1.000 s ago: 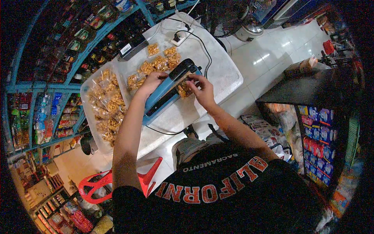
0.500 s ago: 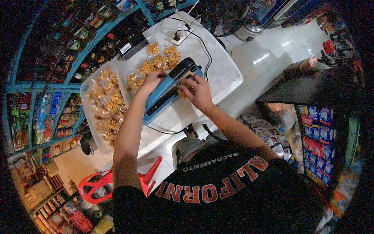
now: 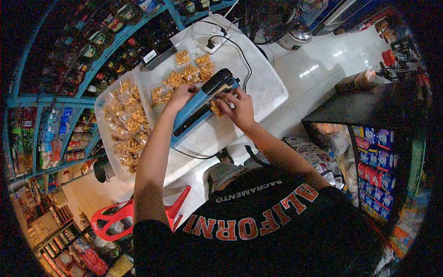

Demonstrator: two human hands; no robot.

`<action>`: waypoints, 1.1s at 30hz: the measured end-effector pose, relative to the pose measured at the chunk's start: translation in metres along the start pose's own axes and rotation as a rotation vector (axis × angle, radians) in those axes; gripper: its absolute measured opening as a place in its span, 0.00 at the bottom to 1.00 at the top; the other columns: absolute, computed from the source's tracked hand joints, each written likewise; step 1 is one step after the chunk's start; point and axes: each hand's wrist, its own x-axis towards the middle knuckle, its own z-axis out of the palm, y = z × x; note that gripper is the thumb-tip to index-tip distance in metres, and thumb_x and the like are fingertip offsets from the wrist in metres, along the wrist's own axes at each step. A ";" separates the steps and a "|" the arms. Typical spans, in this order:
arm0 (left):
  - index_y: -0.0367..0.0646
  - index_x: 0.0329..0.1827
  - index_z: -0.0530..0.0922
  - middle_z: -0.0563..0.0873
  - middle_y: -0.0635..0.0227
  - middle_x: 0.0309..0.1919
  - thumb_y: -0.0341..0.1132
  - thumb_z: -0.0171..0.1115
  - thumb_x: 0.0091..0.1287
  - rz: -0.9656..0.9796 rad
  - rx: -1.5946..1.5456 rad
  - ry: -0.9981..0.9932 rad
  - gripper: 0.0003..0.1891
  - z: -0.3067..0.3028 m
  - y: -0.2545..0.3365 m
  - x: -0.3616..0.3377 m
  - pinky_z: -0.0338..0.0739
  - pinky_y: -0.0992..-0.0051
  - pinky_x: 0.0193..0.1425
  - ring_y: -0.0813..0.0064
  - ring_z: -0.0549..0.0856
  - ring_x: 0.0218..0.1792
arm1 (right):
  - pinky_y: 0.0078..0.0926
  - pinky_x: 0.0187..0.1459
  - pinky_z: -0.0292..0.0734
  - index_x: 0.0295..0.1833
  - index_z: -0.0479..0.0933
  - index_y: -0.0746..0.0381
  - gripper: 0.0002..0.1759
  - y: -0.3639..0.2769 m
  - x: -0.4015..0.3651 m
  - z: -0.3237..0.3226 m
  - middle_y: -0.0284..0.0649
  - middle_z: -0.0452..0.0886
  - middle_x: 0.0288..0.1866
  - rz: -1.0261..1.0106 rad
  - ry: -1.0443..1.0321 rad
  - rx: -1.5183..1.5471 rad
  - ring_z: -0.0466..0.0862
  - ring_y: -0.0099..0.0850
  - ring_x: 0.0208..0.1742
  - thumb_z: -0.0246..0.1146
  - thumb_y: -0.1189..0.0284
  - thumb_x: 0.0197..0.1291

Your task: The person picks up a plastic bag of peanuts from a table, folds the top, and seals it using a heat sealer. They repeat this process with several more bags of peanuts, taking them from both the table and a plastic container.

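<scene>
1. Your right hand (image 3: 237, 107) pinched a small snack packet (image 3: 216, 107) against the arm of the blue impulse sealer (image 3: 196, 114).
2. Your left hand (image 3: 181, 94) lay on the sealer's far side, fingers bent; its grip could not be told.
3. The sealer sat on the white table (image 3: 260, 85), with sealed packets (image 3: 184, 75) just beyond it and a tray (image 3: 102, 111) of more packets to your left.

Glossy white tiled floor (image 3: 318, 69), blue shelves (image 3: 92, 60) of bottles left, dark shelf unit (image 3: 369, 111) right, red stool (image 3: 134, 214).
</scene>
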 end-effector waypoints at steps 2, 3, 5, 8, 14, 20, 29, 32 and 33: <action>0.39 0.36 0.80 0.82 0.59 0.28 0.35 0.59 0.51 -0.032 0.016 0.009 0.12 0.001 0.000 0.000 0.72 0.74 0.37 0.71 0.81 0.29 | 0.34 0.32 0.65 0.36 0.79 0.51 0.11 -0.001 -0.001 0.000 0.37 0.73 0.33 0.003 0.006 -0.023 0.75 0.35 0.33 0.62 0.62 0.46; 0.39 0.36 0.80 0.82 0.58 0.28 0.34 0.59 0.50 -0.062 0.033 0.018 0.12 0.002 0.000 0.001 0.72 0.73 0.38 0.70 0.81 0.30 | 0.34 0.32 0.65 0.38 0.79 0.50 0.11 -0.001 -0.001 0.000 0.37 0.73 0.33 0.002 0.012 -0.035 0.75 0.35 0.33 0.62 0.62 0.47; 0.40 0.37 0.80 0.82 0.57 0.29 0.34 0.60 0.49 -0.053 0.054 0.032 0.12 0.002 0.000 0.001 0.72 0.73 0.38 0.69 0.81 0.30 | 0.34 0.32 0.65 0.40 0.78 0.49 0.12 -0.002 -0.001 -0.001 0.37 0.73 0.33 0.001 0.018 -0.047 0.74 0.35 0.33 0.62 0.62 0.47; 0.41 0.37 0.80 0.82 0.57 0.29 0.33 0.60 0.49 -0.066 0.063 0.049 0.12 0.002 -0.001 0.001 0.72 0.73 0.38 0.68 0.81 0.30 | 0.33 0.33 0.64 0.43 0.78 0.48 0.13 -0.004 0.001 -0.004 0.37 0.73 0.33 -0.019 -0.007 -0.104 0.74 0.34 0.34 0.61 0.63 0.48; 0.40 0.37 0.80 0.83 0.58 0.28 0.31 0.59 0.50 -0.026 0.046 0.027 0.11 -0.003 0.013 -0.008 0.72 0.73 0.37 0.71 0.81 0.29 | 0.30 0.34 0.66 0.41 0.78 0.53 0.12 -0.005 0.008 -0.007 0.39 0.71 0.29 0.055 0.143 0.008 0.72 0.34 0.30 0.62 0.67 0.48; 0.39 0.38 0.79 0.83 0.58 0.29 0.32 0.58 0.52 -0.012 -0.029 -0.007 0.12 -0.002 0.001 -0.004 0.72 0.75 0.38 0.73 0.80 0.29 | 0.31 0.39 0.64 0.34 0.80 0.51 0.08 0.037 0.040 -0.017 0.39 0.74 0.31 0.034 0.178 -0.023 0.72 0.36 0.38 0.61 0.64 0.48; 0.40 0.40 0.79 0.83 0.61 0.29 0.39 0.60 0.52 -0.057 -0.091 -0.019 0.15 0.000 0.002 -0.005 0.72 0.75 0.38 0.73 0.80 0.29 | 0.29 0.50 0.59 0.34 0.79 0.55 0.16 0.037 0.095 -0.032 0.31 0.73 0.45 -0.262 -0.434 -0.105 0.64 0.36 0.46 0.68 0.61 0.36; 0.40 0.40 0.79 0.83 0.64 0.29 0.40 0.60 0.53 -0.023 -0.089 -0.022 0.15 -0.003 0.006 -0.008 0.71 0.76 0.36 0.75 0.79 0.29 | 0.28 0.51 0.60 0.39 0.76 0.56 0.23 0.032 0.099 -0.029 0.33 0.73 0.44 -0.179 -0.520 -0.110 0.65 0.37 0.45 0.69 0.59 0.32; 0.40 0.39 0.79 0.83 0.65 0.29 0.40 0.60 0.53 0.029 -0.079 -0.018 0.15 -0.004 0.007 -0.010 0.71 0.76 0.36 0.76 0.79 0.28 | 0.28 0.50 0.61 0.41 0.75 0.56 0.25 0.033 0.099 -0.026 0.34 0.73 0.43 -0.093 -0.531 -0.084 0.65 0.37 0.45 0.69 0.59 0.32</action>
